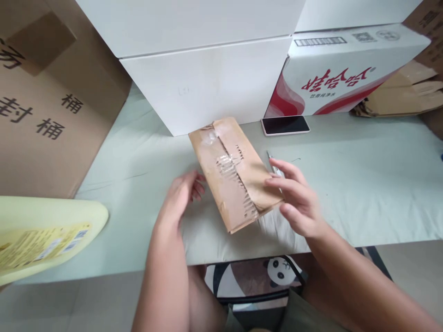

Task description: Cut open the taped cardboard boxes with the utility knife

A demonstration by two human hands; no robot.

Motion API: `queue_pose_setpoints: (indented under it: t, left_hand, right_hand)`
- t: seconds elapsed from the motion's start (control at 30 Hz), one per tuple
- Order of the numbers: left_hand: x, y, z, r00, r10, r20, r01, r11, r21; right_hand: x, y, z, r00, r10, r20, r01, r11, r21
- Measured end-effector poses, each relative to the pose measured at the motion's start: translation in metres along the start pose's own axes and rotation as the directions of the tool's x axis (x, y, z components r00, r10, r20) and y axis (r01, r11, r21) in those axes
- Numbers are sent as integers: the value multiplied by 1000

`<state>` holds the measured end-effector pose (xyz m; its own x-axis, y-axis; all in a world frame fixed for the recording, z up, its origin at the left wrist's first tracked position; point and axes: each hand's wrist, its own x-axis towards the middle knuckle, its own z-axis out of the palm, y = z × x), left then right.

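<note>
A small brown cardboard box [228, 177] lies tilted at an angle on the pale green cloth, its top flaps meeting along a torn, ragged seam with bits of clear tape. My left hand [185, 191] is beside its left edge, fingers loosely curled and holding nothing. Over the box's right corner, my right hand [297, 198] is open with its fingers spread; whether the fingertips touch the cardboard I cannot tell. A slim tool with a metal tip, like a utility knife [276, 169], lies right of the box, partly hidden behind my right fingers.
A phone [286, 125] lies before a red-and-white carton [341, 83]. White boxes [207, 87] stand along the back. At left are a large brown carton [51, 115] and a pale yellow container [51, 240]. Flattened cardboard [398, 99] is at far right. The cloth-covered surface [363, 193] ends near my lap.
</note>
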<state>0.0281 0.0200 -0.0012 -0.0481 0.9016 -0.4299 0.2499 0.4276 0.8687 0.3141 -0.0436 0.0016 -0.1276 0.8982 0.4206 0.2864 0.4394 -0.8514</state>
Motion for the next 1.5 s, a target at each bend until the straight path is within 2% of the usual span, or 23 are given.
queue_pose_setpoints:
  t: [0.03,0.07,0.13,0.2,0.27,0.33,0.4,0.5,0.57,0.63,0.7,0.73,0.83,0.9,1.03,1.13,1.2,1.27,1.33,1.43,1.5]
  left_hand:
    - [4,-3,0,991,92,-99,-101,991,-88]
    - [8,-7,-1,965,187,-184,-217,963,-160]
    - [14,-12,-2,885,361,-294,-429,877,-217]
    - [17,-15,-3,811,497,-310,-564,804,-188]
    - [18,-13,-3,772,580,-261,-627,763,-158]
    - [17,-10,-2,780,594,-197,-624,762,-173]
    - [14,-6,0,818,555,-149,-575,790,-212]
    - [12,-3,3,843,520,-134,-537,805,-251]
    - [12,-3,3,840,523,-142,-542,802,-250]
    - [13,-4,3,836,529,-146,-548,802,-236]
    - [15,-6,2,828,542,-145,-561,800,-212]
    - [16,-7,2,822,550,-144,-569,798,-199]
    - [20,-9,1,807,571,-151,-590,788,-174]
    - [21,-10,2,807,568,-162,-590,787,-178]
    - [18,-5,8,806,572,-154,-592,785,-183]
    - [13,1,19,808,571,-146,-590,784,-194]
    - [8,5,28,822,552,-137,-569,797,-203]
    - [3,7,38,836,535,-123,-549,815,-185]
    - [-2,9,45,839,533,-110,-545,825,-149]
    - [-7,10,51,845,527,-92,-535,834,-132]
    - [-8,10,52,858,509,-76,-514,844,-155]
  right_hand:
    - [0,-1,2,999,-1,54,0,1000,18]
    - [1,-1,5,996,-17,91,13,999,44]
    - [1,-1,7,992,-56,116,45,994,98]
    - [0,-1,7,990,-77,122,61,989,131]
    - [0,-3,6,986,-91,142,71,987,146]
    - [-1,-5,3,982,-90,165,66,987,147]
    - [-1,-4,2,986,-71,152,48,988,146]
    - [2,5,-1,999,40,10,-40,996,75]
    - [5,15,-4,970,203,-131,-222,963,-150]
    - [7,27,-8,907,354,-226,-420,792,-444]
    - [9,37,-11,855,466,-228,-493,593,-637]
    - [9,40,-13,834,512,-208,-497,530,-687]
    - [11,45,-15,793,583,-179,-510,473,-719]
    - [14,43,-16,798,570,-195,-528,506,-682]
    - [25,32,-19,826,516,-227,-555,670,-494]
    - [32,12,-25,850,449,-276,-522,790,-323]
    - [34,-11,-28,886,383,-260,-440,872,-216]
    - [32,-38,-31,928,319,-192,-347,928,-139]
    - [29,-66,-32,959,270,-84,-280,945,-170]
    - [26,-97,-28,972,216,93,-181,940,-290]
    - [25,-104,-23,969,156,193,-96,952,-290]
